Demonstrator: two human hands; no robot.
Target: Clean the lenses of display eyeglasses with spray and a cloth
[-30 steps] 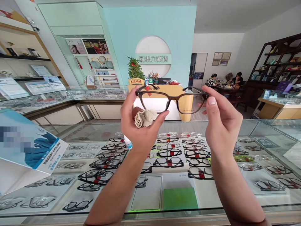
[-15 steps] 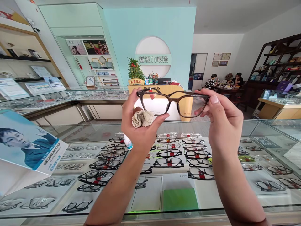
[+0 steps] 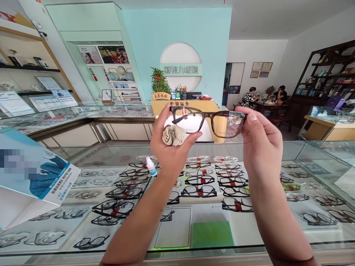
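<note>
I hold a pair of brown-framed glasses [image 3: 209, 120] up in front of me with both hands. My left hand [image 3: 172, 147] pinches the left lens rim between thumb and fingers, and a crumpled beige cleaning cloth [image 3: 173, 135] is tucked in its palm. My right hand [image 3: 259, 142] grips the frame's right corner with thumb and fingertips. A small red tag hangs on the left temple.
Below my arms runs a glass display counter [image 3: 83, 155] with several rows of glasses inside and a small white dropper bottle [image 3: 151, 167]. A green pad [image 3: 212, 234] lies under the glass. A blue poster card [image 3: 33, 177] stands at the left. Two people sit at a table at the far right.
The glasses turned and drew slightly lower and to the right. My left hand shifted right with the cloth, uncovering the dropper bottle.
</note>
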